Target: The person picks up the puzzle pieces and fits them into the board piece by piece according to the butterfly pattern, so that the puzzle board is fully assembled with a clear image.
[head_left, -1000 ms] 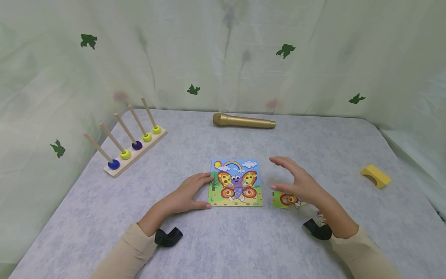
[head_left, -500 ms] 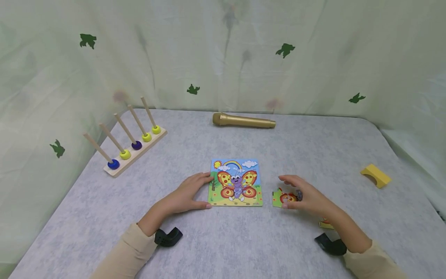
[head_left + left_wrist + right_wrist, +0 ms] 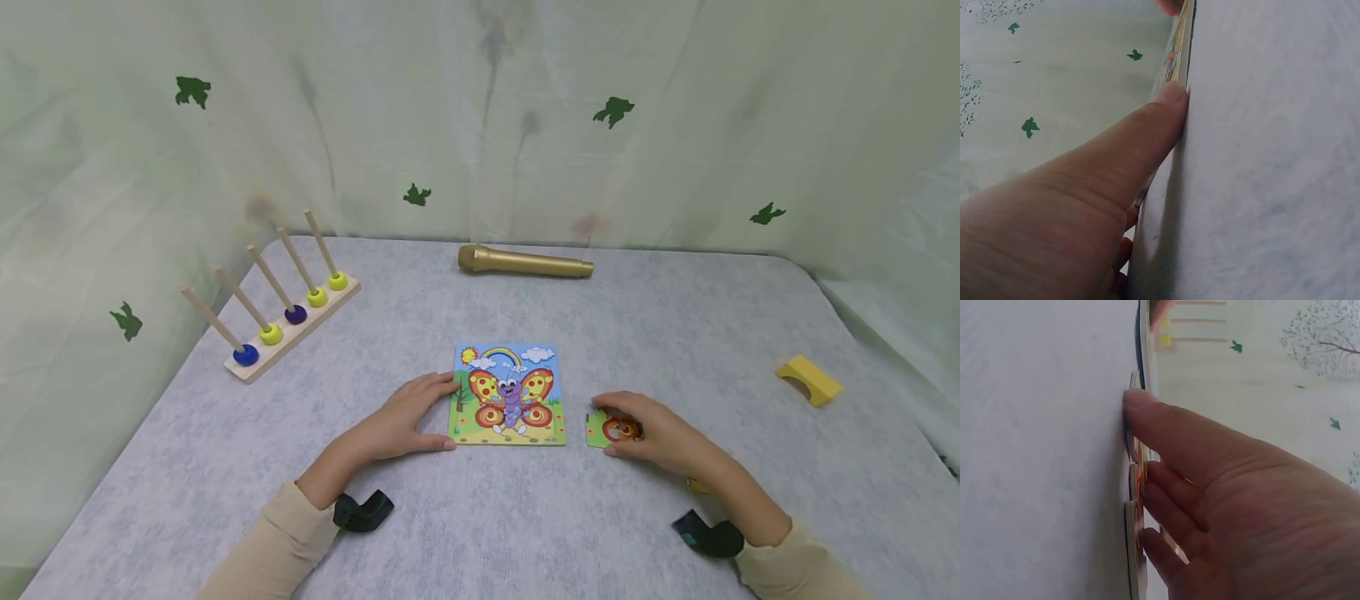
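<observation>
In the head view, at four o'clock, your right hand (image 3: 663, 437) hides part of the puzzle pieces (image 3: 618, 429).

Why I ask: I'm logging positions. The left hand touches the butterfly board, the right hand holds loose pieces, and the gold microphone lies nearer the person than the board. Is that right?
Not quite: the head view shows the gold microphone lying beyond the butterfly board, not nearer. The rest stands: the left hand touches the board and the right hand holds loose pieces.
</observation>
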Demonstrator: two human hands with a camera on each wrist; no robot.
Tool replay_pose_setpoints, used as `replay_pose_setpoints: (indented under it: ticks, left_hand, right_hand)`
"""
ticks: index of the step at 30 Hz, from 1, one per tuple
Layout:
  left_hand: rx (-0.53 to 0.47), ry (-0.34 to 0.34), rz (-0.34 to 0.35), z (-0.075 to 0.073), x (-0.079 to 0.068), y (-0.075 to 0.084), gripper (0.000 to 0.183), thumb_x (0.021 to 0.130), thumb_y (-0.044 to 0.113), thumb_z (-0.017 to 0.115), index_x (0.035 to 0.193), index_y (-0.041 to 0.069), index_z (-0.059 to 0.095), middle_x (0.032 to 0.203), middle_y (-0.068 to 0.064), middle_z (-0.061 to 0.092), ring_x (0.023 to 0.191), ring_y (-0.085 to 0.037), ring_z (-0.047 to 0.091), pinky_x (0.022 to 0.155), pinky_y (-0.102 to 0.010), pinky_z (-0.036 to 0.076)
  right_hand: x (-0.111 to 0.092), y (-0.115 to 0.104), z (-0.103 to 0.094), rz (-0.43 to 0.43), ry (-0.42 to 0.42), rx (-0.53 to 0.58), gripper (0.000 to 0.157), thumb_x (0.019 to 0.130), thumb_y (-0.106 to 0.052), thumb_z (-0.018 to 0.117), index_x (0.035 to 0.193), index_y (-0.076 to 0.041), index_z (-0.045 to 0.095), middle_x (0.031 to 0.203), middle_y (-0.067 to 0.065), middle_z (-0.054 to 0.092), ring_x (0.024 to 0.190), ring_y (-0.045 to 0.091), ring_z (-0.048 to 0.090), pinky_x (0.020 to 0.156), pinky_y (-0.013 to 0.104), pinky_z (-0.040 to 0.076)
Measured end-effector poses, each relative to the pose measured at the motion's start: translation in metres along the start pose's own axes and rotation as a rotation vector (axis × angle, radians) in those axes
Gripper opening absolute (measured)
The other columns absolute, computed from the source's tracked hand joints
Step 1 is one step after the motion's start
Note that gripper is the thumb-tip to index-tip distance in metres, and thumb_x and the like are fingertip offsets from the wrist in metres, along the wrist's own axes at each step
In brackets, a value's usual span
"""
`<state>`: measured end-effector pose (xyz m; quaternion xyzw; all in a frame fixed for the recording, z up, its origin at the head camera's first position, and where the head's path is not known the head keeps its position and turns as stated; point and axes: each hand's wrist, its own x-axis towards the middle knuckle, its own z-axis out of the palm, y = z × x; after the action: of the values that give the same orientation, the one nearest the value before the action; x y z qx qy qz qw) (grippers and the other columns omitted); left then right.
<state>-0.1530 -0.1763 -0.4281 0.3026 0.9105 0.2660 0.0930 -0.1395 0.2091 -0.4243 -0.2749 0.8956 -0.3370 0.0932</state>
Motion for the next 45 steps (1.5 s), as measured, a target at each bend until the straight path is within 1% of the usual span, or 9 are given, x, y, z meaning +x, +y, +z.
replay_pose_setpoints:
  ticks: [5,8,12,15,19,23,31,38,45]
  left_hand:
    - [-0.003,-0.003,-0.003,0.0,0.0,0.0,0.082,0.076,0.051,0.065,0.139,0.011,0.032,0.145,-0.005,0.025,0.132,-0.026,0.016,0.104,-0.047,0.014]
    - [-0.004,-0.002,-0.003,0.0,0.0,0.001,0.081,0.076,0.049,0.066,0.139,0.011,0.033,0.144,-0.005,0.025,0.132,-0.027,0.016,0.104,-0.047,0.014]
    - [0.002,-0.001,-0.001,0.0,0.0,0.001,0.081,0.076,0.05,0.065,0.139,0.011,0.032,0.144,-0.005,0.025,0.132,-0.027,0.016,0.104,-0.047,0.015]
    - [0.005,-0.001,0.0,0.0,0.0,0.0,0.081,0.076,0.051,0.065,0.14,0.011,0.032,0.145,-0.005,0.025,0.132,-0.026,0.016,0.104,-0.046,0.014]
    - [0.005,0.0,0.003,0.0,0.001,-0.001,0.082,0.076,0.052,0.064,0.14,0.011,0.032,0.144,-0.005,0.025,0.132,-0.026,0.016,0.104,-0.046,0.014]
    - [0.002,0.006,0.008,0.0,0.0,-0.002,0.082,0.076,0.052,0.064,0.139,0.011,0.033,0.144,-0.005,0.025,0.132,-0.026,0.017,0.103,-0.047,0.015]
    - [-0.002,0.021,0.022,0.0,0.001,-0.002,0.081,0.076,0.051,0.065,0.139,0.012,0.034,0.143,-0.005,0.027,0.131,-0.025,0.018,0.103,-0.047,0.016]
    - [-0.004,0.02,0.029,0.0,0.001,-0.002,0.081,0.076,0.053,0.064,0.139,0.012,0.034,0.144,-0.005,0.025,0.131,-0.025,0.018,0.102,-0.049,0.017]
    - [-0.007,0.03,0.04,0.0,0.001,-0.002,0.079,0.075,0.048,0.067,0.137,0.01,0.037,0.144,-0.005,0.027,0.131,-0.026,0.019,0.103,-0.048,0.016]
  right_hand:
    - [-0.001,-0.004,0.0,0.016,-0.003,-0.01,0.052,0.078,-0.032,0.07,0.122,-0.011,0.054,0.125,0.007,0.048,0.114,0.026,0.043,0.089,0.044,0.039]
    - [0.001,-0.01,-0.001,-0.004,0.019,-0.003,0.048,0.078,-0.03,0.07,0.12,-0.012,0.057,0.124,0.006,0.047,0.111,0.024,0.045,0.088,0.042,0.041]
    - [0.006,-0.025,-0.003,-0.081,0.066,0.007,0.043,0.077,-0.02,0.072,0.117,-0.011,0.058,0.12,0.003,0.047,0.102,0.018,0.048,0.073,0.031,0.048]
    - [0.013,-0.041,-0.002,-0.161,0.096,0.025,0.042,0.076,-0.013,0.072,0.116,-0.01,0.059,0.119,0.002,0.047,0.1,0.016,0.047,0.071,0.03,0.048]
    - [0.026,-0.062,0.003,-0.251,0.132,0.062,0.043,0.076,-0.009,0.071,0.117,-0.011,0.058,0.12,0.0,0.047,0.107,0.015,0.046,0.085,0.037,0.044]
    - [0.043,-0.077,0.013,-0.272,0.144,0.103,0.044,0.076,-0.011,0.071,0.118,-0.012,0.058,0.121,-0.001,0.046,0.111,0.015,0.044,0.087,0.037,0.043]
    - [0.074,-0.088,0.041,-0.258,0.05,0.155,0.044,0.079,-0.016,0.07,0.119,-0.007,0.057,0.122,0.004,0.045,0.111,0.018,0.043,0.087,0.036,0.043]
    - [0.089,-0.086,0.061,-0.233,-0.051,0.089,0.045,0.081,-0.02,0.068,0.122,-0.008,0.055,0.127,0.006,0.046,0.116,0.017,0.041,0.092,0.034,0.038]
    - [0.1,-0.08,0.074,-0.234,-0.049,-0.021,0.044,0.08,-0.025,0.069,0.121,-0.012,0.057,0.126,0.001,0.049,0.119,0.014,0.04,0.096,0.034,0.034]
